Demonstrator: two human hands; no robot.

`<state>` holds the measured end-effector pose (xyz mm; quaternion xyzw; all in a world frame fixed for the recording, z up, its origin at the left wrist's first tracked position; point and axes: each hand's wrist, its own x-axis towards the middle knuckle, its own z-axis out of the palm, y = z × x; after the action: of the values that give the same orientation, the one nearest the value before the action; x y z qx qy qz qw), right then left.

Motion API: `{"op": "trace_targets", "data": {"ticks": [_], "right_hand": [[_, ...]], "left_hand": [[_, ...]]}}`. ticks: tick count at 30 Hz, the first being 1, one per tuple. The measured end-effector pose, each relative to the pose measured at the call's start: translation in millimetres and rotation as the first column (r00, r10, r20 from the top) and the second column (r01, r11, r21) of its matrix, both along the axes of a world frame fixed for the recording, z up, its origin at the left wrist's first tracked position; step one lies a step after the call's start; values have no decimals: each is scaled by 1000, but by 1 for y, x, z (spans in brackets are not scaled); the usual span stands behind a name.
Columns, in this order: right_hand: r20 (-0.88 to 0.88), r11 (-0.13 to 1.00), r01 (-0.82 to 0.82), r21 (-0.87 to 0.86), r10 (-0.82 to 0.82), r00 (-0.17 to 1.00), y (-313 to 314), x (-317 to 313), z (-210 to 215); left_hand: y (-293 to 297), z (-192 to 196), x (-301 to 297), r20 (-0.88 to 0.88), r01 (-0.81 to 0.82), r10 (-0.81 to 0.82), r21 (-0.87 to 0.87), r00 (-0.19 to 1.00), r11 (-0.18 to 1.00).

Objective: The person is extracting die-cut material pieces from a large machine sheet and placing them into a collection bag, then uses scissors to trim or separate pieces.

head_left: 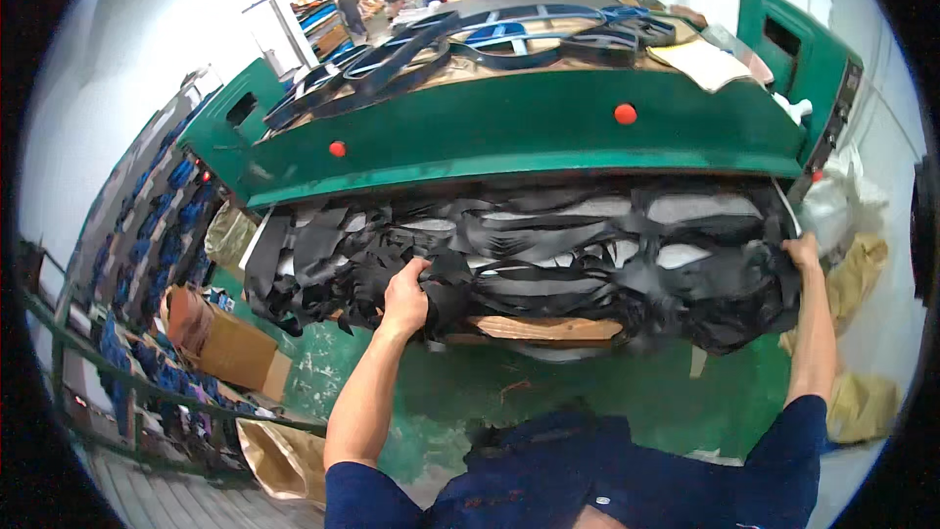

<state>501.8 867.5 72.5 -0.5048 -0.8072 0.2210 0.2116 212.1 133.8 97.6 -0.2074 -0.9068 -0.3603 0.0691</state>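
Note:
A tangled web of black cut-out sheet offcuts point(543, 287), with large holes and loose strips, spreads over the pale bed point(705, 208) of a green machine. Left of the middle, at the front, my left hand point(406, 296) is closed around a bunch of these strips. My right hand point(803, 252) is at the far right end of the bed, its fingers curled over the edge of the black offcuts. Part of its grip is hidden. Beneath the front of the web, a light wooden edge point(548, 328) shows.
A green machine beam point(480, 142) with red knobs crosses behind the bed. On top lie dark strip-shaped cutting dies point(421, 49) and a pale yellow sheet point(700, 64). Cardboard boxes point(235, 348) stand at left, sacks point(857, 279) at right. A person point(350, 12) stands far back.

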Motion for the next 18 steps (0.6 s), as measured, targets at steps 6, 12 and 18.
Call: {"op": "trace_targets", "data": {"ticks": [6, 12, 18], "right_hand": [[10, 991, -56, -118, 58, 998, -8, -19, -14], [-524, 909, -304, -285, 118, 844, -18, -46, 8], [-408, 965, -115, -235, 9, 913, -60, -99, 24]], "left_hand": [[-22, -22, -9, -35, -19, 21, 68, 999, 997], [-34, -21, -31, 62, 101, -122, 270, 991, 958], [-62, -4, -33, -2, 124, -132, 360, 991, 925]]}}
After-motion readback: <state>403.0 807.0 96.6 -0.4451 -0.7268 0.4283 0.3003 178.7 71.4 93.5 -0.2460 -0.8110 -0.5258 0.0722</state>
